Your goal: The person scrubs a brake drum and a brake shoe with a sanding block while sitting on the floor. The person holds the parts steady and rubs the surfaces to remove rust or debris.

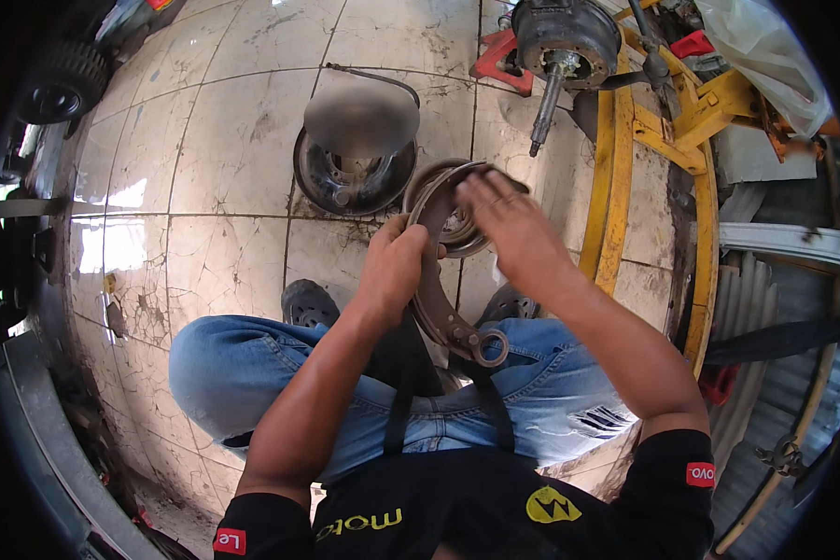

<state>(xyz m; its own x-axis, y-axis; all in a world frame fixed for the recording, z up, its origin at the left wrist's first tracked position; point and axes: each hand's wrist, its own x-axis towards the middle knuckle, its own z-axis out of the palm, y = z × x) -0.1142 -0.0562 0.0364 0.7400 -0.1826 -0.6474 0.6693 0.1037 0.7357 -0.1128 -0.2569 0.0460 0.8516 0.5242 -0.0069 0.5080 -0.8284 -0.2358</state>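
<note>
A worn, curved metal brake shoe point(431, 294) is held up in front of my knees, with a ring-shaped eye at its lower end. My left hand point(399, 266) is closed around the shoe's left side, thumb on the near face. Fingers stretched out, my right hand point(509, 219) lies against the shoe's upper end. The palm side is hidden, so anything thin under it does not show. Behind the shoe, a round metal drum part point(481, 245) rests on the floor, partly covered by it.
A dark round drum point(313, 187) sits farther left on the tiled floor point(224, 140), a blurred oval over it. To the right stand a yellow metal frame point(611, 187), a hub with shaft point(569, 51) and a red stand point(506, 65). A tyre point(61, 84) is far left.
</note>
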